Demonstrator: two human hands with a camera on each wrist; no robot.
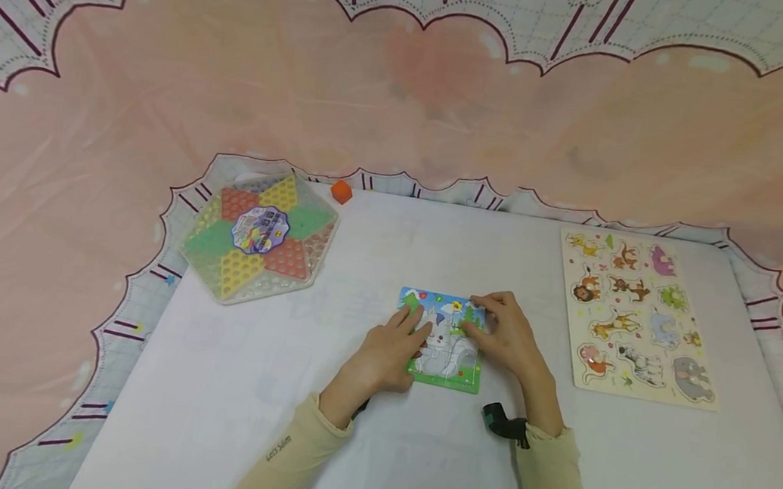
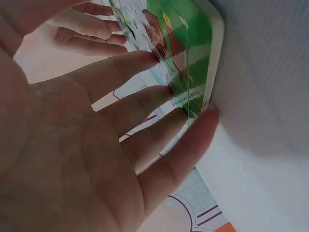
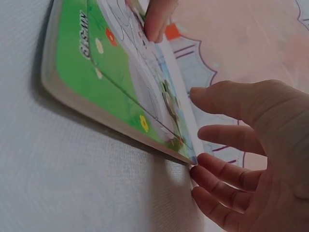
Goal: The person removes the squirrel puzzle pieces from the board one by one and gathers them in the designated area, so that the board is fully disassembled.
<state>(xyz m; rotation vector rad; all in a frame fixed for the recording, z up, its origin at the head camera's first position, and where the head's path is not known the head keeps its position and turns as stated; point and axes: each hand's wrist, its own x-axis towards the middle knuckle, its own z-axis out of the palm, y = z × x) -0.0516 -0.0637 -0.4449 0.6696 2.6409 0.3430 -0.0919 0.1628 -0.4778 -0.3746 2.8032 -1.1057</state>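
Note:
A small jigsaw puzzle point(image 1: 447, 366) with a blue and green board and a pale grey animal picture lies flat on the white table. My left hand point(image 1: 387, 350) rests over its left side, fingers spread and fairly straight; in the left wrist view the fingertips point(image 2: 149, 58) touch the picture and the board's edge. At the upper right side is my right hand point(image 1: 509, 332). In the right wrist view its fingers point(image 3: 227, 169) are lightly bent at the board's edge, while the thumb stands apart from them. No piece shows between them.
A hexagonal Chinese checkers board point(image 1: 245, 283) in clear wrapping lies at the back left, an orange block point(image 1: 341, 192) beside it. At the right lies an animal puzzle board point(image 1: 608, 309). A patterned cloth point(image 1: 441, 119) hangs behind the table point(image 1: 274, 357).

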